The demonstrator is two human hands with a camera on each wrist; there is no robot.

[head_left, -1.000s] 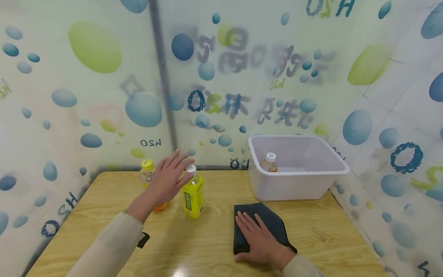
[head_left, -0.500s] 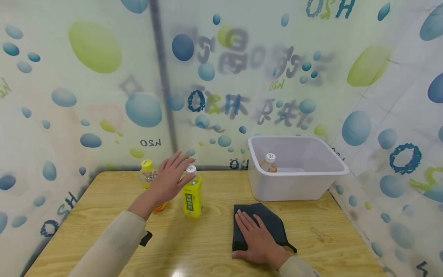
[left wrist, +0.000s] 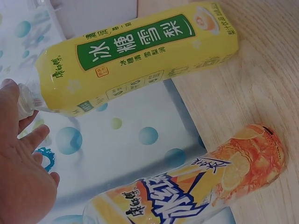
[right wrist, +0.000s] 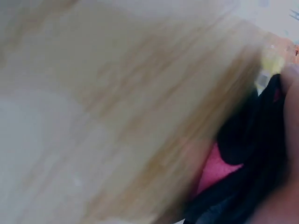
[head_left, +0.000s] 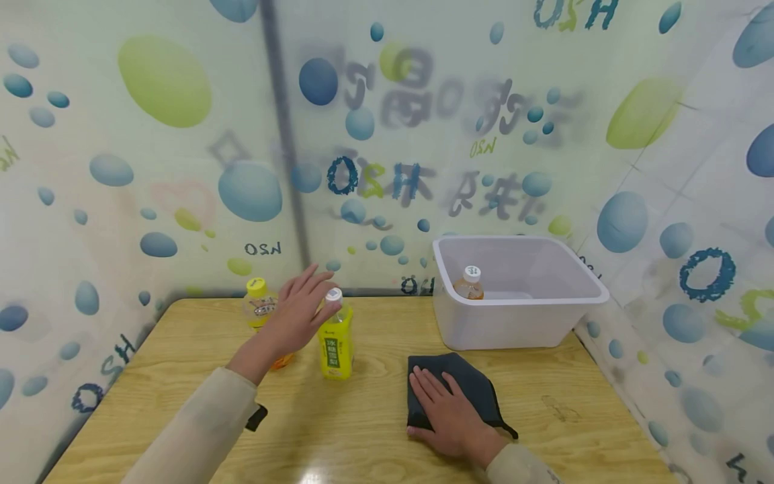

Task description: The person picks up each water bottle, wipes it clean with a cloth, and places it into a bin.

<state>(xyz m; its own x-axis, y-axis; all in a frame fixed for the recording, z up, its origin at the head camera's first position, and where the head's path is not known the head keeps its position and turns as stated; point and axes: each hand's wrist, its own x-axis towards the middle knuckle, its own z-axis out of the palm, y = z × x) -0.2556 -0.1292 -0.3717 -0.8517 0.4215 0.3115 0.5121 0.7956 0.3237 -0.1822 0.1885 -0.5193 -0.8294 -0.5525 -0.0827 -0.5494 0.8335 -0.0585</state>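
Observation:
My left hand point(head_left: 294, 319) reaches over the bottles with its fingers fairly straight. In the left wrist view its thumb lies against the white cap point(left wrist: 25, 100) of the yellow-labelled pear drink bottle point(left wrist: 140, 56), which stands upright on the table. Behind that hand, partly hidden in the head view, is an iced tea bottle with a yellow cap point(head_left: 256, 288); its orange label point(left wrist: 247, 163) shows at the wrist. My right hand point(head_left: 446, 413) rests flat on a folded dark cloth point(head_left: 465, 380) with a black loop. A pink patch point(right wrist: 215, 170) shows under its dark edge.
A white plastic bin point(head_left: 502, 326) stands at the table's back right, with a white-capped bottle point(head_left: 470, 286) inside at its left. The wooden table point(head_left: 375, 430) meets a patterned curtain point(head_left: 375, 222) at the back and sides.
The yellow-labelled bottle has turned so its label faces the camera more squarely. My left hand has shifted very slightly; the right hand stays on the cloth.

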